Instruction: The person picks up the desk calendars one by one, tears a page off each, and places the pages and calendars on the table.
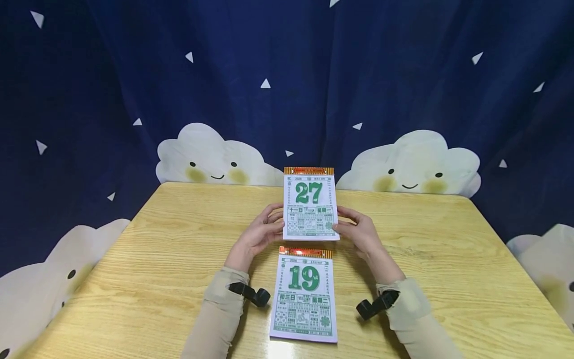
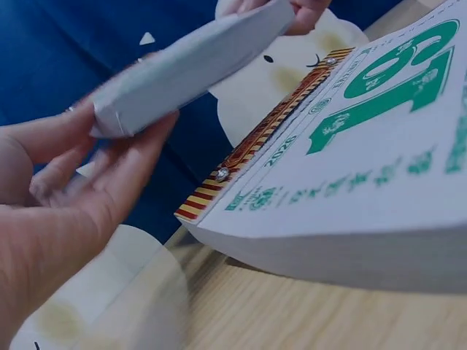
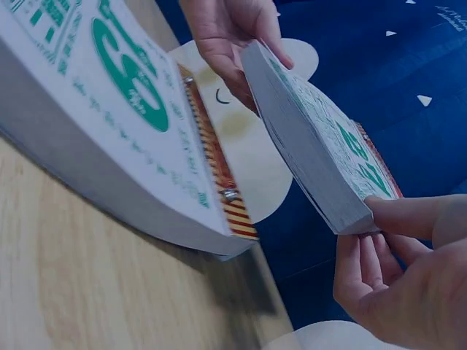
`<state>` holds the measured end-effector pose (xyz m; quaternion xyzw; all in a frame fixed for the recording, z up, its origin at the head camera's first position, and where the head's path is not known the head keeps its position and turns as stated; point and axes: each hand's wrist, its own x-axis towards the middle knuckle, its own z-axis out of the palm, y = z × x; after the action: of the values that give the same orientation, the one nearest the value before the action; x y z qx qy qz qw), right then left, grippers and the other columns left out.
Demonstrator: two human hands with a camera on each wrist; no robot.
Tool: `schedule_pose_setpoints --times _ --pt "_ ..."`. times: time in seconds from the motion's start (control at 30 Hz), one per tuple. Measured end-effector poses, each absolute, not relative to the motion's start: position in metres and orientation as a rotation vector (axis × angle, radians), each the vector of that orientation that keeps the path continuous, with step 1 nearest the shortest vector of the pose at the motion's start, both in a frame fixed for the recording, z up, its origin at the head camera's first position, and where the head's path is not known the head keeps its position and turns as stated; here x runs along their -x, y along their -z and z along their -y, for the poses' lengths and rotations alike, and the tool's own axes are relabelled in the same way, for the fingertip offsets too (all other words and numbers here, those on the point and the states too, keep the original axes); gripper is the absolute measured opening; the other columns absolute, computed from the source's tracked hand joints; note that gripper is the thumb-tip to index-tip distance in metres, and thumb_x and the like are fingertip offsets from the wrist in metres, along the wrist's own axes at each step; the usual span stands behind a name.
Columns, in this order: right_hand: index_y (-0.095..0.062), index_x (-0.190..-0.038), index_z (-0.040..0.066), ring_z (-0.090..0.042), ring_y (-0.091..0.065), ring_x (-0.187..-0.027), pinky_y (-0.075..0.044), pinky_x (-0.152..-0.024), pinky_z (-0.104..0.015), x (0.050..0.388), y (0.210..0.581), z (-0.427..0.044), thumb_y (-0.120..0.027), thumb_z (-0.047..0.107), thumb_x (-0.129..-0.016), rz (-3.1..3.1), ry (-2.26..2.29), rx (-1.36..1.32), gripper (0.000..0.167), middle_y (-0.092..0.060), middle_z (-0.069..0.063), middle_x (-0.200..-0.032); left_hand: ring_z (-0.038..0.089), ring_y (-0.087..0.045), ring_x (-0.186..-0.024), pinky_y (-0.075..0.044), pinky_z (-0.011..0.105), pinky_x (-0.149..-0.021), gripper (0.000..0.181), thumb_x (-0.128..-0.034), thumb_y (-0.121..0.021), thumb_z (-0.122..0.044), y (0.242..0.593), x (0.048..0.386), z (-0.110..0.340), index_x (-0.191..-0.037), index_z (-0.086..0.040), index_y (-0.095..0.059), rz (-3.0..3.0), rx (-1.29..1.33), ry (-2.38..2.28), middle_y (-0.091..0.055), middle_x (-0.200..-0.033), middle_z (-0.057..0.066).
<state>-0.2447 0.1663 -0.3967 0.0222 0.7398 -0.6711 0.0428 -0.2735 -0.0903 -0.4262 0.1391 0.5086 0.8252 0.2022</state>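
A thick calendar pad showing a green 27 [image 1: 309,219] is held up by both hands, clear of the tabletop in the wrist views. My left hand [image 1: 260,233] grips its left edge, thumb in front and fingers behind. On the opposite edge my right hand [image 1: 360,233] pinches it the same way; in the right wrist view the thumb of that hand [image 3: 408,270] lies on the pad's front corner. Nearer to me, a second pad showing a green 19 [image 1: 303,299] lies face up on the table between the forearms, its red and gold strip [image 1: 306,252] at the far end.
The light wooden table [image 1: 148,269] extends to both sides of the pads. Behind it hangs a dark blue curtain [image 1: 287,65] with white triangles and smiling clouds. Black bands with small camera mounts [image 1: 375,305] sit on both wrists, close to the lying pad's sides.
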Motion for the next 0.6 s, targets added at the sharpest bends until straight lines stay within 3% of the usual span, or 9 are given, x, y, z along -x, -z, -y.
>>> schedule_pose_setpoints --times 0.27,0.47,0.6 --pt "-0.043 -0.133 0.001 -0.005 -0.06 -0.085 -0.051 -0.073 -0.018 0.238 0.388 -0.167 -0.062 -0.002 -0.08 -2.203 2.084 -0.001 0.057 -0.042 -0.017 -0.132 0.019 -0.062 -0.094 -0.051 0.035 -0.08 0.067 -0.0901 -0.039 0.009 0.428 0.27 0.094 -0.146 -0.02 -0.018 -1.314 -0.495 -2.288 -0.042 -0.135 0.01" --pt "-0.043 -0.134 0.001 -0.006 -0.06 -0.087 -0.051 -0.073 -0.018 0.235 0.384 -0.166 -0.063 -0.002 -0.08 -2.207 2.067 -0.025 0.057 -0.042 -0.017 -0.131 0.021 -0.06 -0.098 -0.051 0.036 -0.082 0.068 -0.0915 -0.036 0.008 0.429 0.268 0.095 -0.147 -0.024 -0.013 -1.217 -0.58 -2.301 -0.052 -0.122 0.01" --pt "-0.044 -0.133 0.004 -0.016 -0.058 -0.099 -0.051 -0.078 -0.023 0.233 0.381 -0.165 -0.063 0.002 -0.08 -2.363 1.947 0.036 0.057 -0.045 -0.014 -0.131 0.02 -0.061 -0.096 -0.051 0.035 -0.079 0.068 -0.0906 -0.035 0.01 0.428 0.267 0.095 -0.147 -0.022 -0.013 -1.194 -0.605 -2.329 -0.057 -0.115 0.009"
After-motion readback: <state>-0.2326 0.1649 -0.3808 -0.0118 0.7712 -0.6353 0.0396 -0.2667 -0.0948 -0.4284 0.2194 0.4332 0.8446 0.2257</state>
